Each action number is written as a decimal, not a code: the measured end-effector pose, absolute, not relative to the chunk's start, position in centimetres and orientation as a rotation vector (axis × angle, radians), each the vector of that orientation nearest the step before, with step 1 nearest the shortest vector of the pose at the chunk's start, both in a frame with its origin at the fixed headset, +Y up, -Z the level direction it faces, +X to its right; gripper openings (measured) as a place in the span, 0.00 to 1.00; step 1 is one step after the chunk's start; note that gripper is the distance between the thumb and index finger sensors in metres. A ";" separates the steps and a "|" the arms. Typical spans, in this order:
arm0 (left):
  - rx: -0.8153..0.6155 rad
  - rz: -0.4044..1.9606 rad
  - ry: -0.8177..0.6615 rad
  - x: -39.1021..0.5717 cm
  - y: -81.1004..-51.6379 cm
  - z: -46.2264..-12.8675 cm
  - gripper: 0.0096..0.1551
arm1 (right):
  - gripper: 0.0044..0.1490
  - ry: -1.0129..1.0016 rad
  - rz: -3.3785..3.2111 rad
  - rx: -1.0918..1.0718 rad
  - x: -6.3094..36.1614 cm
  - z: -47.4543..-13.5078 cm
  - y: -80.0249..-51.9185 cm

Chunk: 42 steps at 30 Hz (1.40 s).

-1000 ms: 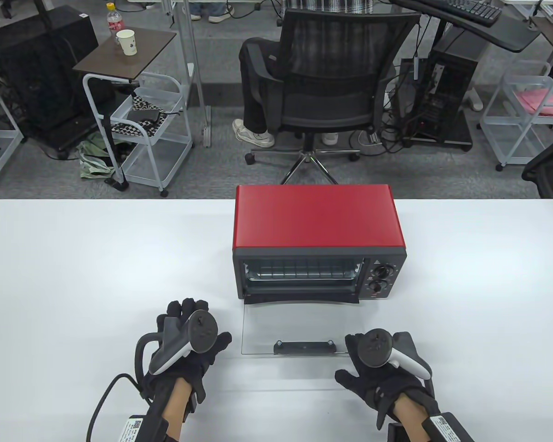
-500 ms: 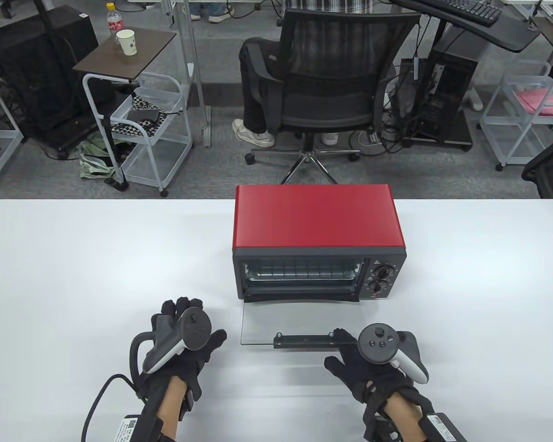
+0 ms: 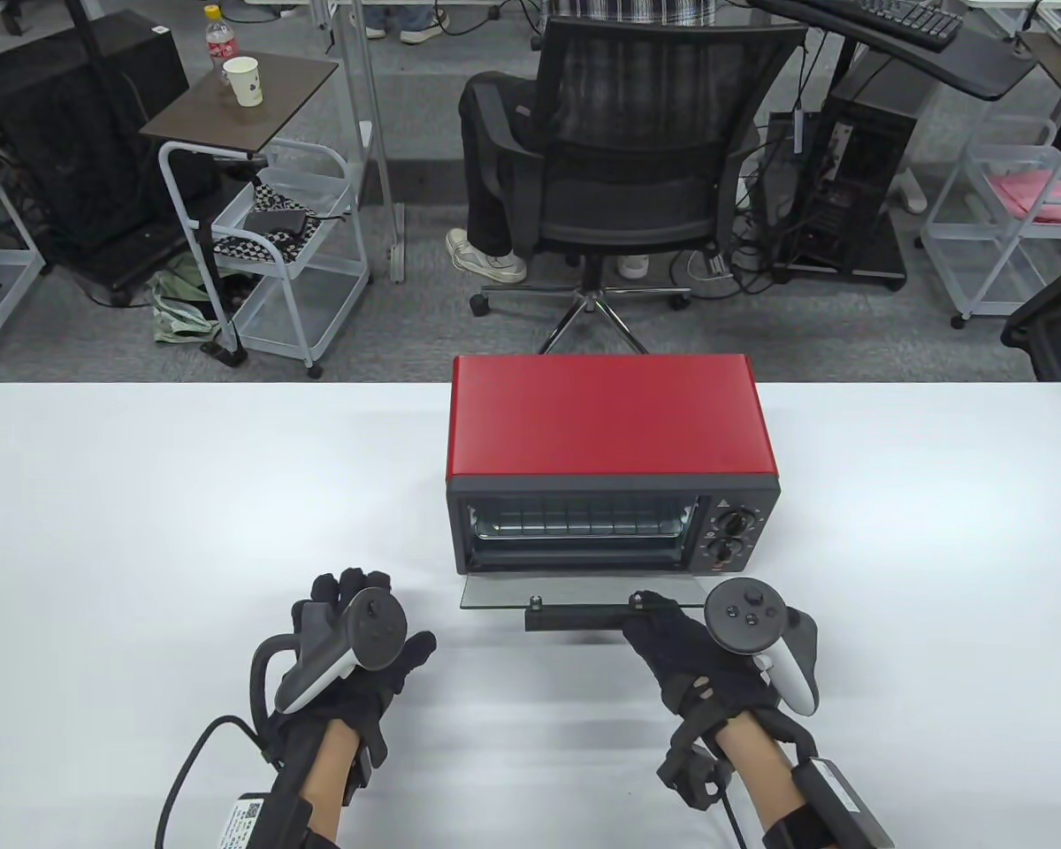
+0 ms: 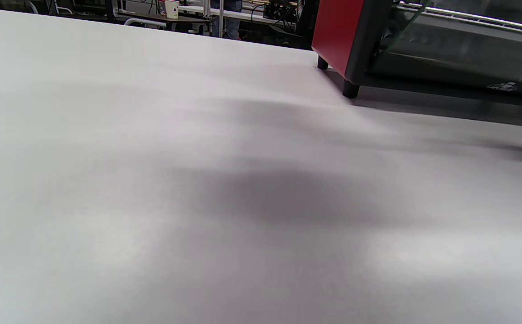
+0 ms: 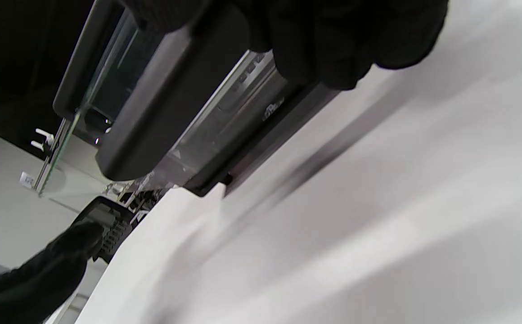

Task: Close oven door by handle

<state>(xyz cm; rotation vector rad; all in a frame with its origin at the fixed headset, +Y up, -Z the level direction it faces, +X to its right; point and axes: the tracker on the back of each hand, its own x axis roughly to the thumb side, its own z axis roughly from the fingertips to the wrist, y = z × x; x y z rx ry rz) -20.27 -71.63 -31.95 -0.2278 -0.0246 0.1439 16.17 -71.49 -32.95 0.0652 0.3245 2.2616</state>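
Note:
The red toaster oven (image 3: pixel 610 416) stands mid-table, facing me. Its glass door (image 3: pixel 495 594) is part-way up, and the oven's wire rack shows behind it. My right hand (image 3: pixel 647 621) grips the right end of the black door handle (image 3: pixel 575 616). In the right wrist view my gloved fingers (image 5: pixel 324 40) wrap over the handle (image 5: pixel 166 103), with the glass edge (image 5: pixel 63 148) beside it. My left hand (image 3: pixel 354 632) rests empty on the table, left of the door and apart from it. The left wrist view shows only the oven's front left corner (image 4: pixel 346 40).
The white table (image 3: pixel 186 531) stretches wide on both sides of the oven. The oven's control knobs (image 3: pixel 730 537) sit on its front right. A black office chair (image 3: pixel 637 159) and carts stand beyond the table's far edge.
My right hand moved in from beside the flat-open door, took hold of the handle's right end and lifted it. The door has swung up toward the oven. The left hand drew back slightly.

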 end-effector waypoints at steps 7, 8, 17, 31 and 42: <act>-0.232 0.141 -0.014 -20.7 -71.8 -32.3 0.52 | 0.38 0.249 2.191 0.001 16.1 -34.6 -70.5; -0.235 0.140 -0.012 -20.7 -71.8 -32.4 0.53 | 0.38 0.248 2.185 -0.004 16.2 -34.9 -70.3; -0.240 0.135 -0.006 -20.8 -71.8 -32.4 0.53 | 0.37 0.217 2.138 -0.041 16.1 -36.9 -69.4; -0.248 0.117 -0.007 -20.6 -71.8 -32.5 0.53 | 0.37 0.182 2.111 -0.094 15.8 -39.3 -68.8; -0.248 0.108 -0.013 -20.4 -71.8 -32.5 0.52 | 0.41 0.037 2.232 -0.076 16.0 -38.3 -68.6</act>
